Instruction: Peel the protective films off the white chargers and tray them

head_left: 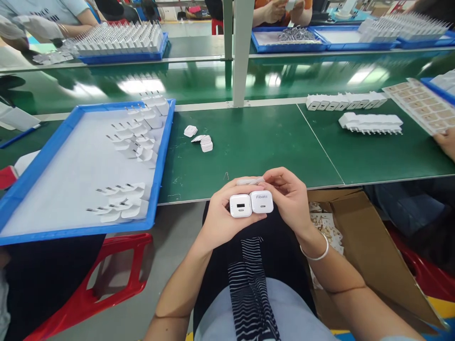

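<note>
Two white chargers sit side by side over my lap, port ends towards me. My left hand (pixel 222 215) is closed around the left charger (pixel 241 206), which has a wide and a narrow port, and its fingers reach below the right charger (pixel 262 202). That one bears the print "Fibaks" and a single narrow port. The fingers of my right hand (pixel 290 201) are bent, gripping the right charger at its upper right side. A thin white piece (pixel 250 181) shows between my fingertips behind the chargers; its kind is unclear. Small white square pieces (pixel 206 143) lie on the green table ahead.
At left, a blue-rimmed tray (pixel 161 161) holds several white chargers with prongs up. Charger rows (pixel 371 123) and a cardboard-coloured grid sheet (pixel 421 104) lie at right, near another person's hand (pixel 446 142). An open carton (pixel 369 237) stands below; a post (pixel 241 57) rises ahead.
</note>
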